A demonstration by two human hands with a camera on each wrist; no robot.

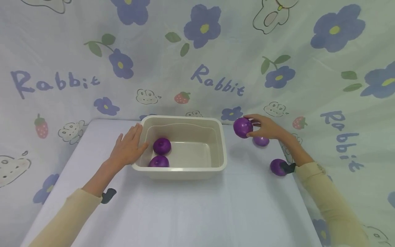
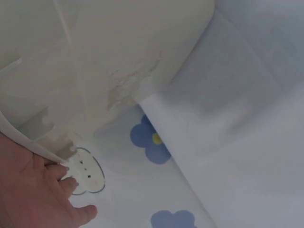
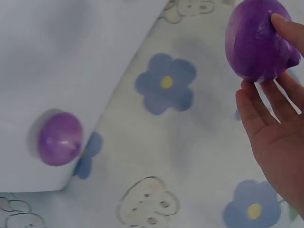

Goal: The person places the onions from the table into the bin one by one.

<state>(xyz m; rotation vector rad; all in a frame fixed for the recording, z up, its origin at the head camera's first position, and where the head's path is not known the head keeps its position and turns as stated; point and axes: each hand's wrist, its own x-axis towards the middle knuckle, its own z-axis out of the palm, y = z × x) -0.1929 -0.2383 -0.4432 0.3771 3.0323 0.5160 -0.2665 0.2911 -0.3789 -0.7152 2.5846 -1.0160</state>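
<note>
My right hand (image 1: 262, 127) holds a round purple onion (image 1: 242, 127) between thumb and fingertips, raised above the table to the right of a cream plastic bin (image 1: 185, 174). In the right wrist view the held onion (image 3: 259, 40) shows a short pointed tip. My left hand (image 1: 129, 145) lies against the bin's left rim with fingers extended; in the left wrist view the same hand (image 2: 35, 190) touches that rim from outside. Two purple onions, one farther back (image 1: 162, 146) and one nearer (image 1: 158, 161), sit inside the bin at its left end.
On the table's right side lie two more purple onions, one behind my right hand (image 1: 261, 141) and one by the right edge (image 1: 278, 167), partly hidden by a dark wrist strap (image 1: 288, 167). A patterned curtain (image 1: 172, 68) hangs behind the white table (image 1: 197, 212).
</note>
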